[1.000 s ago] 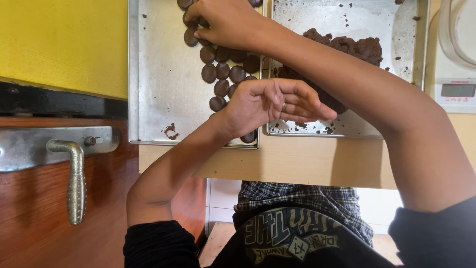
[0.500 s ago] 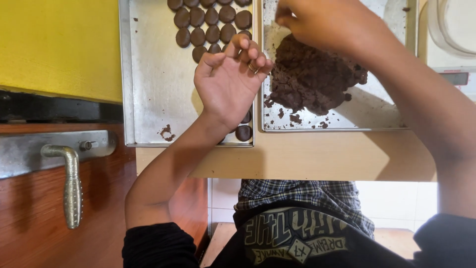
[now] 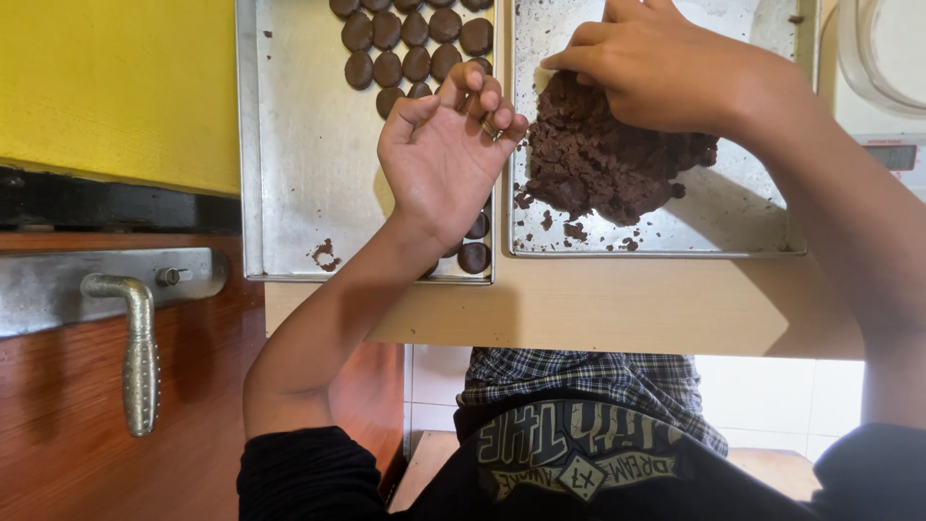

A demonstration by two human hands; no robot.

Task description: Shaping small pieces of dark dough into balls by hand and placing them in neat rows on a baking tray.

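Brown dough (image 3: 606, 164) lies in a rough mound in the right-hand metal tray (image 3: 762, 217), toward its left wall, with crumbs scattered along the tray's near edge. The right hand (image 3: 666, 72) presses down on the top of the mound, fingers curled and pinching into the dough at its far left side. The left hand (image 3: 444, 159) hovers palm-up over the seam between the two trays, fingers loosely curled and holding nothing that shows. Beneath and beyond it, the left tray (image 3: 289, 174) carries rows of small flat dough discs (image 3: 405, 43) at its far end, and a couple more near its near right corner, partly hidden by the wrist.

Both trays sit side by side at the near edge of the pale tabletop (image 3: 598, 299). The dough looks soft, dense and crumbly — likely to break apart if pulled hard, so a small pinch from the mound's loose edge would come away cleanest. A metal door handle (image 3: 135, 352) hangs at the left.
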